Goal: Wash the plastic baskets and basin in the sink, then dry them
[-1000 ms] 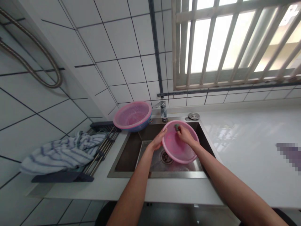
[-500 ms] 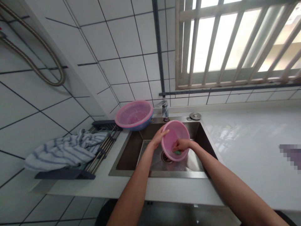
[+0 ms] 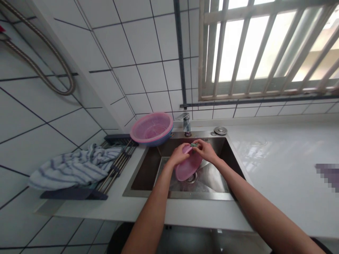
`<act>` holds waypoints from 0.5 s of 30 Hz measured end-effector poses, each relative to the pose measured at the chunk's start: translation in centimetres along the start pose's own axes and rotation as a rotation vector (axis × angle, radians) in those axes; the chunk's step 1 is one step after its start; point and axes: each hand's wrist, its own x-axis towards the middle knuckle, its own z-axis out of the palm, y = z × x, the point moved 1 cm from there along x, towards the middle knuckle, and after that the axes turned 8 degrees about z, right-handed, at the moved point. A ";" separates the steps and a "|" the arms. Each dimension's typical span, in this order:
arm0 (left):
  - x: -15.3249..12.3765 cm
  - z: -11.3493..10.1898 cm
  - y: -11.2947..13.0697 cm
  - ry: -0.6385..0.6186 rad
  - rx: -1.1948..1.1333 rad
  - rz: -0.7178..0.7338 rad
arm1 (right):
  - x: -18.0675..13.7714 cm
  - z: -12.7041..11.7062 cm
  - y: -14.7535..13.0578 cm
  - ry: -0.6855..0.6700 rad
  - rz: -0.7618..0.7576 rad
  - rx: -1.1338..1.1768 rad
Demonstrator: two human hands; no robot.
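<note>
A pink plastic basin (image 3: 188, 167) is tilted on its side over the steel sink (image 3: 212, 180), its outer surface turned partly toward me. My left hand (image 3: 180, 155) grips its rim, thumb on one side and fingers on the other. My right hand (image 3: 205, 150) pinches a small green scrubbing pad (image 3: 194, 145) against the upper rim, just right of my left hand. The pad is mostly covered by the fingers, so its shape is hard to make out. Below the basin, the drain (image 3: 192, 177) is partly visible.
Behind the sink stands a chrome faucet (image 3: 186, 122). Stacked pink and blue basins (image 3: 152, 130) sit at the back left corner. A striped cloth (image 3: 76, 167) lies over a folding rack (image 3: 116, 173) on the left. A round metal drain cover (image 3: 220, 130) rests at the back right.
The basin has turned from its open inside facing me to its side. My right hand has moved with the green pad from inside the basin up to its rim.
</note>
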 end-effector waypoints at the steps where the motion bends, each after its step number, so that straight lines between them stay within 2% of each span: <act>1: 0.0 -0.2 -0.1 -0.013 -0.005 -0.014 | 0.0 -0.3 0.0 -0.003 -0.012 -0.030; 4: 0.0 -0.6 -0.5 -0.044 -0.042 -0.005 | 0.2 -1.4 0.1 0.018 -0.020 -0.121; 7: 0.1 -0.5 -0.9 -0.052 -0.094 0.031 | 0.2 -1.9 -0.4 0.007 -0.090 -0.188; 11: 0.2 0.2 -0.8 -0.074 -0.111 0.097 | -0.2 -0.9 -2.0 -0.040 -0.208 -0.175; 15: 0.2 0.6 -0.3 -0.096 -0.115 0.119 | -0.5 0.2 -2.9 -0.061 -0.259 -0.133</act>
